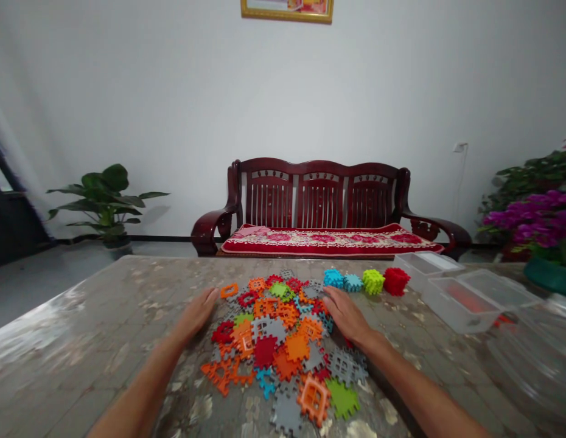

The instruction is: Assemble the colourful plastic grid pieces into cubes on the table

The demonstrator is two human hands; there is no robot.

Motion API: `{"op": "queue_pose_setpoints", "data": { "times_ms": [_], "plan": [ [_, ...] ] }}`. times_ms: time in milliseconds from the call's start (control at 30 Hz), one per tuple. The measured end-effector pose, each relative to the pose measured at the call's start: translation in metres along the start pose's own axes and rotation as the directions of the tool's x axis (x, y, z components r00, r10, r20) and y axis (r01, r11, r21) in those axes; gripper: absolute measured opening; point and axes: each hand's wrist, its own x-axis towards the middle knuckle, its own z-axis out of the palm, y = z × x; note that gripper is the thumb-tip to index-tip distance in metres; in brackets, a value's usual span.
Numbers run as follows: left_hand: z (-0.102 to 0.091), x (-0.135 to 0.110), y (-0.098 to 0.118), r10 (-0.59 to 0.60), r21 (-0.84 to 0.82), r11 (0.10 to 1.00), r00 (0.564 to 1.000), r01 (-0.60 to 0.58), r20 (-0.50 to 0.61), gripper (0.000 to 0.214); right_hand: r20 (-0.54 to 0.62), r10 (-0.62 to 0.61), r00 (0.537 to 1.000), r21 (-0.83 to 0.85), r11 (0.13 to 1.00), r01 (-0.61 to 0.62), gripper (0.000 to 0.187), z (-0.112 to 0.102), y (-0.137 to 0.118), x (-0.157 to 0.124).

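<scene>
A loose pile of toothed plastic building tiles (265,351) in orange, red, grey, green and blue lies on the table between my hands. My left hand (201,309) rests at the pile's left edge, fingers extended, its tips close to an orange frame-shaped tile (229,291). Nothing shows in its grasp. On the right side, my right hand (345,311) lies against the pile with fingers stretched forward, touching or very near a grey tile (314,288). Its fingertips partly cover the tiles there, and it appears to hold nothing.
Behind my right hand stand blue (333,278), light blue (353,282), lime (373,281) and red stacks of tiles (396,281). Clear plastic boxes (463,304) sit at the right, near a purple-flowered plant (538,219). A wooden bench (319,188) is beyond the table (104,340).
</scene>
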Motion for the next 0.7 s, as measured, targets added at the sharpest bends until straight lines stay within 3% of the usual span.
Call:
{"op": "queue_pose_setpoints", "data": {
  "times_ms": [133,267,467,633,700],
  "plan": [
    [0.005,-0.018,0.0,0.015,-0.016,1.0,1.0,-0.015,0.013,0.055,0.001,0.039,0.999,-0.199,0.979,-0.038,0.044,0.009,-0.019,0.016],
    [0.011,-0.02,0.001,0.072,0.056,0.996,0.997,-0.073,0.02,0.05,0.004,0.057,0.998,-0.318,0.947,-0.053,0.041,0.019,-0.029,0.018],
    [0.013,-0.014,-0.001,0.077,0.082,0.994,0.997,-0.078,0.009,0.051,0.037,-0.012,0.999,-0.311,0.95,0.022,0.038,0.01,-0.035,0.021],
    [0.016,-0.012,-0.002,0.085,0.115,0.99,0.996,-0.085,0.004,0.051,0.013,-0.019,1.0,-0.291,0.956,0.022,0.037,0.007,-0.042,0.053],
    [0.016,-0.012,-0.002,0.101,0.109,0.989,0.995,-0.101,0.007,0.051,0.056,-0.042,0.998,-0.278,0.959,0.056,0.046,0.014,-0.047,0.069]
  ]
}}
